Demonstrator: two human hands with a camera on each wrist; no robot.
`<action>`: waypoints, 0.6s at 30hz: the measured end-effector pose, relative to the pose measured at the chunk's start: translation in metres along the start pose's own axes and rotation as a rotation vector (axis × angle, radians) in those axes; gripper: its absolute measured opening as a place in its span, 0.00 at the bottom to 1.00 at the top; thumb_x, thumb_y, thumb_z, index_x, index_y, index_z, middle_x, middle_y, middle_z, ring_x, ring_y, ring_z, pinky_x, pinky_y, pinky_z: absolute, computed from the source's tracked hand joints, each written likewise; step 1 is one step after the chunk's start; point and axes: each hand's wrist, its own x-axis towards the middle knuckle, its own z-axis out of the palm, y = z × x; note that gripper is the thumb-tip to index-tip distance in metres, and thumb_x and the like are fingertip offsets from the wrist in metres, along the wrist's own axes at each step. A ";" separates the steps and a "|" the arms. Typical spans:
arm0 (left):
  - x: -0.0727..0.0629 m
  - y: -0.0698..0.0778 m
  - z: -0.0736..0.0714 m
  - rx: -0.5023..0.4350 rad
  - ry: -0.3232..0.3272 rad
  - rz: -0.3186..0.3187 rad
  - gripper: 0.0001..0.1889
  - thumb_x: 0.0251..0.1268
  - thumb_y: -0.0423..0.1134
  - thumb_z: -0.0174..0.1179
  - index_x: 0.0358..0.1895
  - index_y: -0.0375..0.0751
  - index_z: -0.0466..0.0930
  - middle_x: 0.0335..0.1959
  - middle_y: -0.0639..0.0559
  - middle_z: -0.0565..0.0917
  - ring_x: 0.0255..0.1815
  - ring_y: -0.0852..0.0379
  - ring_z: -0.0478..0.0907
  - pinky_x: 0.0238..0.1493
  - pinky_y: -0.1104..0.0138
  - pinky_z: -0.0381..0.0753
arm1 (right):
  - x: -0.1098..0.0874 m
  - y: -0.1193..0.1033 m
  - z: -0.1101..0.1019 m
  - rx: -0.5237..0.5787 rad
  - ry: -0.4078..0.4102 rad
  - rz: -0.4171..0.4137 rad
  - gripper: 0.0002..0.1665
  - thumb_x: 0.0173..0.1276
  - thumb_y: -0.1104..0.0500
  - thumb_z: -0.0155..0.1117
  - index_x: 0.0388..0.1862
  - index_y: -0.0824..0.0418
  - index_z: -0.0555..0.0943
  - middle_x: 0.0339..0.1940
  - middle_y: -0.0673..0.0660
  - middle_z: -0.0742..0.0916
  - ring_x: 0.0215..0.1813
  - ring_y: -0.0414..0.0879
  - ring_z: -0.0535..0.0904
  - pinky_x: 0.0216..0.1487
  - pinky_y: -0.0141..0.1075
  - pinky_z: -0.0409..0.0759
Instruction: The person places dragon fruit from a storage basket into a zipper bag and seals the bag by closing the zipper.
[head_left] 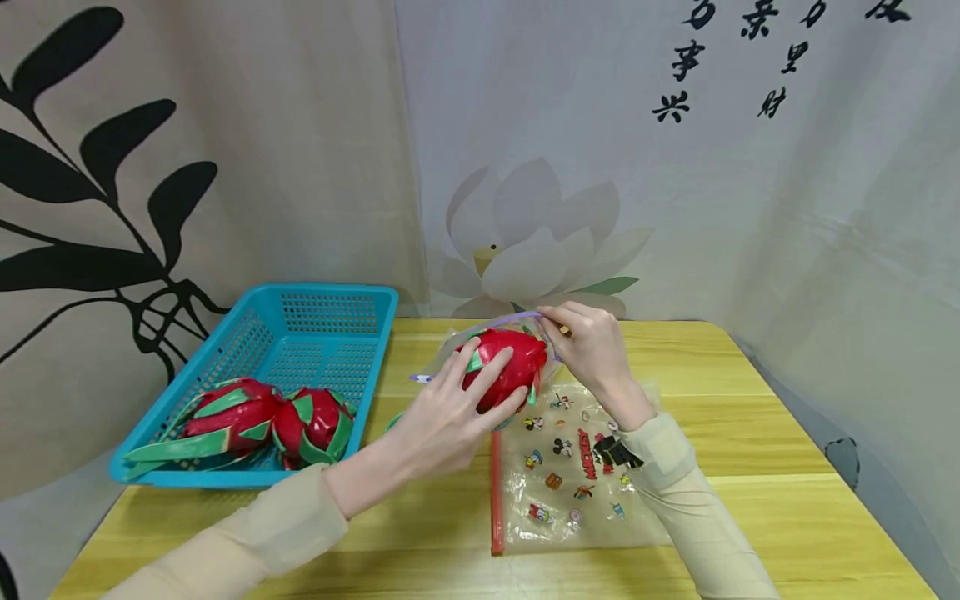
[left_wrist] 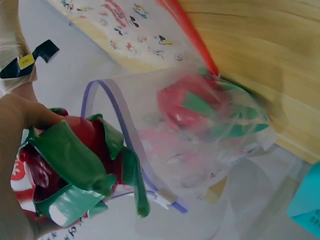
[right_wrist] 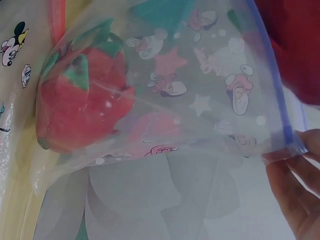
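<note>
My left hand [head_left: 453, 412] grips a red dragon fruit [head_left: 517, 358] with green scales, fingers spread over it. In the left wrist view this fruit [left_wrist: 75, 165] is at the mouth of a clear zip bag [left_wrist: 145, 100] with a purple zip strip. My right hand [head_left: 596, 346] pinches a corner of that strip, seen close up in the right wrist view [right_wrist: 295, 175]. Inside the printed bag [right_wrist: 200, 130] lies another dragon fruit [right_wrist: 90, 100], at its bottom end. A white slider [left_wrist: 165, 197] sits on the strip.
A blue basket [head_left: 322, 354] stands at the left with two dragon fruits [head_left: 240, 412] in its near end. A flat cartoon-printed bag [head_left: 600, 508] with a red zip strip lies on the wooden table [head_left: 780, 517], beneath my right forearm. A printed curtain [head_left: 750, 208] hangs behind.
</note>
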 end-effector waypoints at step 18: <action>-0.003 -0.003 0.015 0.024 -0.066 0.002 0.26 0.44 0.43 0.69 0.53 0.52 0.79 0.62 0.41 0.75 0.60 0.35 0.72 0.57 0.53 0.80 | 0.004 -0.006 0.001 0.024 -0.035 -0.005 0.04 0.56 0.66 0.69 0.30 0.64 0.88 0.23 0.57 0.88 0.19 0.45 0.82 0.21 0.31 0.77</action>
